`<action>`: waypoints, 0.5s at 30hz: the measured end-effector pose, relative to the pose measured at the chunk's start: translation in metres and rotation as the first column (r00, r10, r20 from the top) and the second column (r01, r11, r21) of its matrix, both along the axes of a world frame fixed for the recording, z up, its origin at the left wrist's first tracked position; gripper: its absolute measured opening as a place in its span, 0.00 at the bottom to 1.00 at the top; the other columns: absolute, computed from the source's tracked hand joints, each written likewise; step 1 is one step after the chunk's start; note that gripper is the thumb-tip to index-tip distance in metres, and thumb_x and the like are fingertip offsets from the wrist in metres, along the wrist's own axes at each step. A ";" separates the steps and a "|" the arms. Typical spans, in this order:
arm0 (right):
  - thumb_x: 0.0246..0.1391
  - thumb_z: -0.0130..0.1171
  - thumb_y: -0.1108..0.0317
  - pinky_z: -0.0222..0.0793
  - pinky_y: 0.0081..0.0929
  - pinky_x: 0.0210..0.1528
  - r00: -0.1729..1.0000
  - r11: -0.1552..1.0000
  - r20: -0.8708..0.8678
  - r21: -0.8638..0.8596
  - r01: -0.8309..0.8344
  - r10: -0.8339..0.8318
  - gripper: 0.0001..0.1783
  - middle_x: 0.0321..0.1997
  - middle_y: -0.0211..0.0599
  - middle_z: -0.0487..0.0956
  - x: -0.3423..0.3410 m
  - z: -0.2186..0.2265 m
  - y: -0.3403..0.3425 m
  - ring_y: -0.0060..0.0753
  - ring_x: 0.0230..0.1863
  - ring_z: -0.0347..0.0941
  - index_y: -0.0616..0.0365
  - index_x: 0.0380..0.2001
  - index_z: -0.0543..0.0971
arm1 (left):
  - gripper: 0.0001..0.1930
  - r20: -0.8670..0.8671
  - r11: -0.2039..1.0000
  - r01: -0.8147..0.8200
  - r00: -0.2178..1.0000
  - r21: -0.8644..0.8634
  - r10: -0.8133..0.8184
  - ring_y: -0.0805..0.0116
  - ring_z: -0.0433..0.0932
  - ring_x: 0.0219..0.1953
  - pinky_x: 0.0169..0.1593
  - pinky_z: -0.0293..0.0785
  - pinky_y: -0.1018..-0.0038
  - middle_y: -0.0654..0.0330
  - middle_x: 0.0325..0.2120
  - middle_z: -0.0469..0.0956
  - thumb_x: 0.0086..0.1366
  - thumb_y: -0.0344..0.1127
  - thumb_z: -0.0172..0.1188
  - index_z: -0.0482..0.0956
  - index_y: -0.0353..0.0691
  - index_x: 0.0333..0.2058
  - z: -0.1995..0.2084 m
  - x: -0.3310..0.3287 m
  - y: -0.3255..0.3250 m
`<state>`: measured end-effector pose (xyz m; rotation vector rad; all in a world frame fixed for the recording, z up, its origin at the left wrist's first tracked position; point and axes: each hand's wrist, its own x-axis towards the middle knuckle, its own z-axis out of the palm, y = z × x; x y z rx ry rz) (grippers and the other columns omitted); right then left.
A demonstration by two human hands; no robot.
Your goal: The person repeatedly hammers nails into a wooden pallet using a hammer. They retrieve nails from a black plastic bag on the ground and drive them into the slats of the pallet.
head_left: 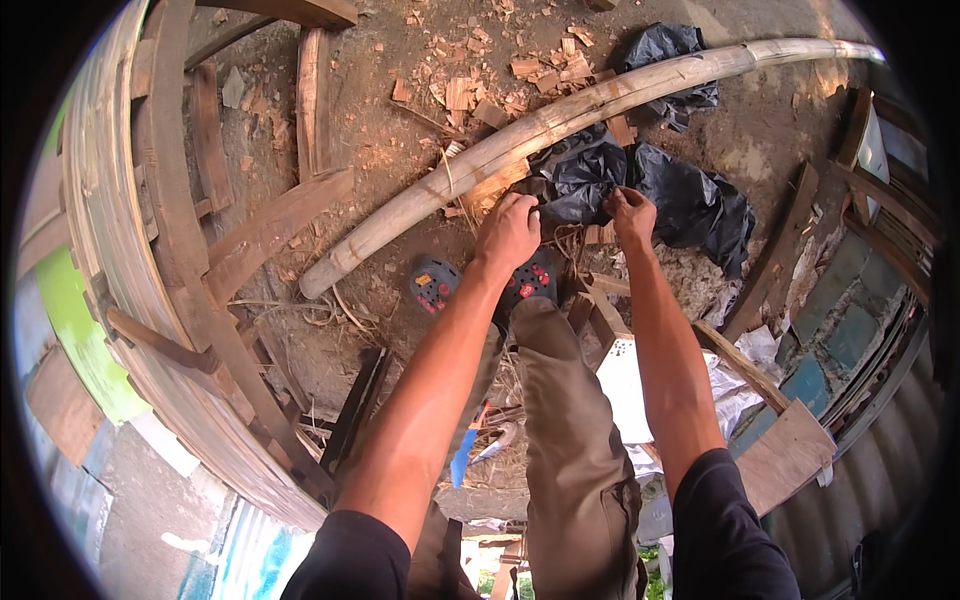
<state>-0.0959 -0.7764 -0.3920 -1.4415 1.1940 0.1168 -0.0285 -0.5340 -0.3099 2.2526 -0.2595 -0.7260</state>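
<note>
Crumpled black plastic sheeting (690,200) lies on the ground in front of me, partly under a long bamboo pole (540,130). My left hand (510,230) is closed at the sheeting's near left edge, with its fingers curled and partly hidden. To the right, my right hand (634,214) pinches the sheeting's near edge between thumb and fingers. A slack stretch of plastic spans the gap between my two hands. A split piece of wood (495,185) shows beside my left hand, under the pole.
Wood chips (460,95) litter the dirt beyond the pole. Another black plastic piece (670,70) lies at the pole's far side. A wooden frame (185,230) stands on the left. Boards (780,250) lean on the right, near a white panel (625,390). My clogs (435,285) are below my hands.
</note>
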 end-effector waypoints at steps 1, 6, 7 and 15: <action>0.62 0.65 0.72 0.82 0.29 0.38 0.988 0.988 0.054 0.076 0.137 -0.141 0.14 0.35 0.45 0.84 0.003 0.004 0.002 0.32 0.33 0.83 0.75 0.45 0.80 | 0.14 0.011 1.000 -0.001 1.000 -0.006 0.001 0.49 0.80 0.50 0.54 0.77 0.58 0.52 0.47 0.81 0.67 0.35 0.59 0.81 0.38 0.49 -0.001 -0.003 0.000; 0.60 0.69 0.71 0.80 0.24 0.40 0.998 0.996 0.059 0.087 0.030 -0.035 0.13 0.36 0.39 0.85 0.024 0.074 0.026 0.30 0.38 0.84 0.67 0.45 0.81 | 0.14 -0.076 0.985 -0.136 0.989 -0.103 0.128 0.51 0.83 0.46 0.52 0.77 0.63 0.49 0.43 0.83 0.68 0.35 0.60 0.80 0.34 0.49 0.024 -0.007 -0.003; 0.60 0.69 0.71 0.80 0.24 0.40 0.992 0.993 0.130 0.117 -0.005 -0.010 0.13 0.37 0.39 0.85 0.027 0.093 0.033 0.30 0.38 0.84 0.67 0.44 0.81 | 0.15 -0.123 0.972 -0.180 0.979 -0.148 0.162 0.52 0.84 0.45 0.53 0.77 0.65 0.48 0.42 0.83 0.68 0.35 0.60 0.80 0.33 0.50 0.037 -0.003 -0.008; 0.59 0.67 0.76 0.84 0.26 0.38 0.972 0.828 0.236 0.546 -0.132 0.000 0.11 0.33 0.39 0.83 0.074 0.312 0.093 0.33 0.33 0.84 0.62 0.38 0.73 | 0.18 -0.797 0.425 -0.852 0.473 -0.306 0.375 0.84 0.75 0.25 0.26 0.67 0.84 0.70 0.28 0.82 0.70 0.51 0.64 0.86 0.40 0.40 0.221 0.034 -0.012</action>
